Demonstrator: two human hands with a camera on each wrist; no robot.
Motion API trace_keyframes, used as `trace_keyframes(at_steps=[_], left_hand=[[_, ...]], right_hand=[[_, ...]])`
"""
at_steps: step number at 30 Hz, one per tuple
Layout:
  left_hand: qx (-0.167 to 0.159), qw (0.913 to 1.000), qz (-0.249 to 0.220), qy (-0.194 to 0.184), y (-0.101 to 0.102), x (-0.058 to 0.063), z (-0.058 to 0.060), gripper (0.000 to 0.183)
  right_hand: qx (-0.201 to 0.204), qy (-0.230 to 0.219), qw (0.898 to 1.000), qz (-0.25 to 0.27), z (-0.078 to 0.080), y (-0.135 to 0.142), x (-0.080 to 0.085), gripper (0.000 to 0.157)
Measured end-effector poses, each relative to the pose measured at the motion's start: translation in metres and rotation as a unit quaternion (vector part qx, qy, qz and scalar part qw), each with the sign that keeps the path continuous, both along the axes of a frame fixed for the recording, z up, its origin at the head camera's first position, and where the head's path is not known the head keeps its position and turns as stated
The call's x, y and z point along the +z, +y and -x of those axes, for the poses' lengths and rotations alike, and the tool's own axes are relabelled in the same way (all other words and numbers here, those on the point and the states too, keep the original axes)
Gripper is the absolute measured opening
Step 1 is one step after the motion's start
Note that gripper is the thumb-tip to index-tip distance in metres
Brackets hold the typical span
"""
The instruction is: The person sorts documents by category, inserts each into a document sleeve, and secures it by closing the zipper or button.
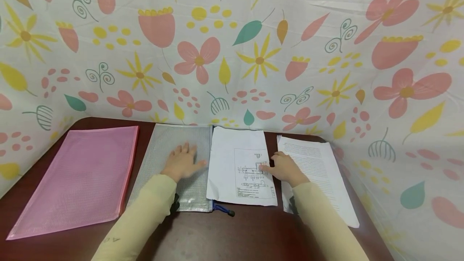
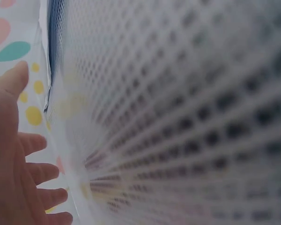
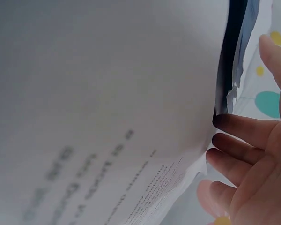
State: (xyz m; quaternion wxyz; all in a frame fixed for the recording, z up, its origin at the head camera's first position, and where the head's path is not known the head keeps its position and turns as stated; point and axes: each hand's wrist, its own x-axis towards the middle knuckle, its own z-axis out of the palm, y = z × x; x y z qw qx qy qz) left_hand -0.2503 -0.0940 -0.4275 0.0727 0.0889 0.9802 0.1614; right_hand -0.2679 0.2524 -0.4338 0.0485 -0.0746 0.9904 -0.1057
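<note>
A person's left hand (image 1: 184, 162) lies over a grey mesh pouch (image 1: 195, 192), fingers spread and thumb pointing toward the sheet on its right; its grip holds nothing, and whether the palm touches the mesh cannot be told. That sheet, white with a line drawing (image 1: 235, 144), lies just beside the pouch's blue right edge. A short blue cord (image 1: 222, 209) with a dark tip sticks out near the sheet's lower left corner.

The right hand (image 1: 288, 169) is at the gap between the drawing sheet and a stack of printed pages (image 1: 320, 164). Its thumb reaches over the drawing, while its extended fingers are at the stack's left edge; this grip is loose around nothing.

A pink mesh pouch (image 1: 83, 176) lies at the far left of the dark reddish-brown desk (image 1: 224, 241). A flower-patterned cloth (image 1: 232, 79) hangs behind.
</note>
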Motion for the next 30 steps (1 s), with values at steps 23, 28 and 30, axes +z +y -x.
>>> trace_keyframes(at_steps=[23, 28, 30], left_hand=[[-0.009, 0.9995, 0.019, -0.025, 0.014, -0.004, -0.002, 0.076], [-0.012, 0.9997, 0.013, -0.018, 0.02, -0.005, -0.002, 0.073], [-0.011, 0.9999, 0.009, -0.009, 0.024, -0.004, -0.004, 0.069]], right_hand=[[-0.098, -0.054, 0.985, 0.128, -0.004, -0.025, 0.009, 0.061], [-0.117, -0.069, 0.98, 0.147, -0.003, -0.023, 0.009, 0.069], [-0.124, -0.076, 0.975, 0.168, -0.004, -0.02, 0.01, 0.057]])
